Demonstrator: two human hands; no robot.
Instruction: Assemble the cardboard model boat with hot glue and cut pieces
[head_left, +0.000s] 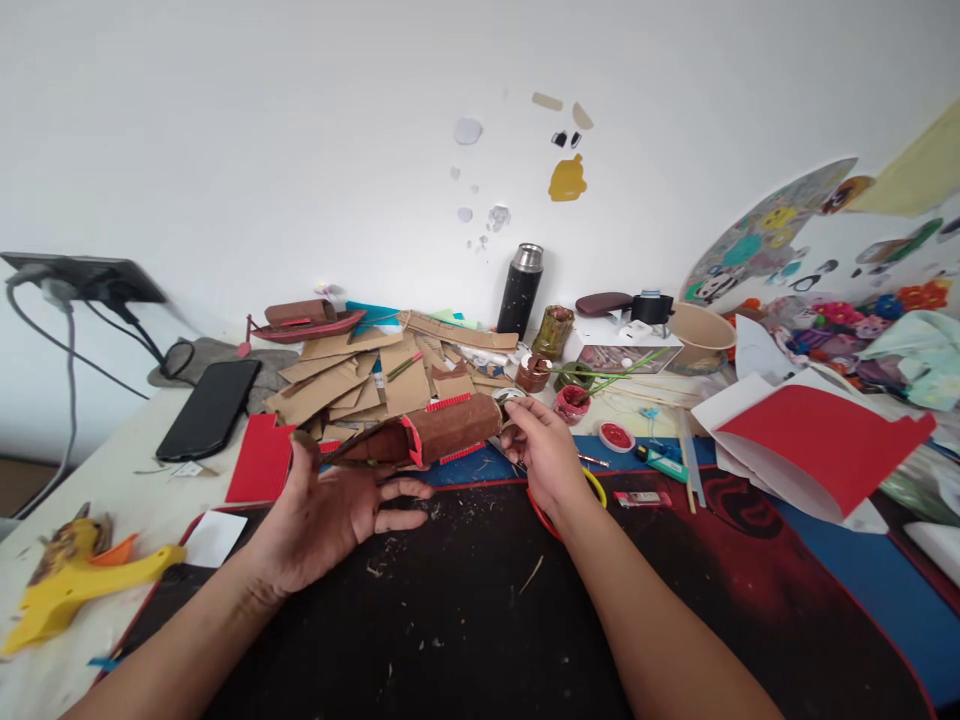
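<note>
- The right hand (551, 450) held the brown model boat (457, 428) by its right end, its fingers pinched together there.
- The left hand (322, 520) was palm up with its fingers spread wide, just beside the boat's left end; whether it touched the boat could not be told.
- The boat, trimmed with ridged red strips, was between the hands, near the far edge of the black mat (450, 620).
- Behind it, cut cardboard pieces (360, 375) lay heaped on the tabletop (97, 440), with a reddish boat (322, 326) at the back.
- A yellow glue gun (82, 580) lay at the left, near a black phone (210, 410).
- An open jar of red paint (572, 402) stood just beyond the right hand.
- A black flask (520, 290) stood upright near the wall.
</note>
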